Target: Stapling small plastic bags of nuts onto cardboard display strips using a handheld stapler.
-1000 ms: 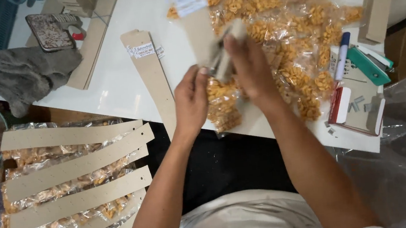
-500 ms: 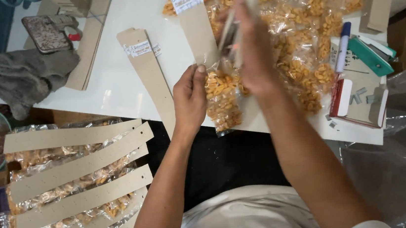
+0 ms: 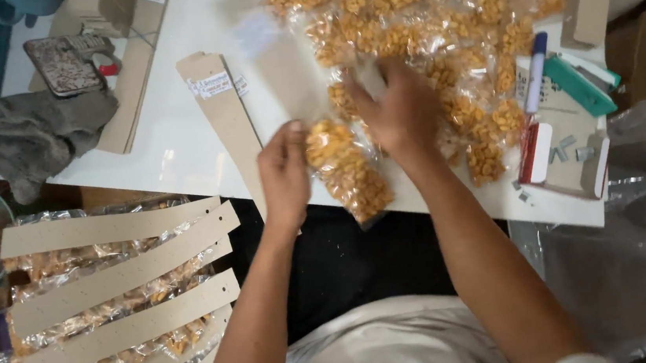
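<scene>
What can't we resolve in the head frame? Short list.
- Right hand: motion-blurred; whether it grips anything cannot be told.
- Cardboard strip beside it: blurred, its label only a smear.
- Left hand: seen from the back, so the fingertips on the snack bag are hidden.
- Labelled strip: print too small.
- Stacked finished strips: cut off by the bottom and left edges; count unknown.
</scene>
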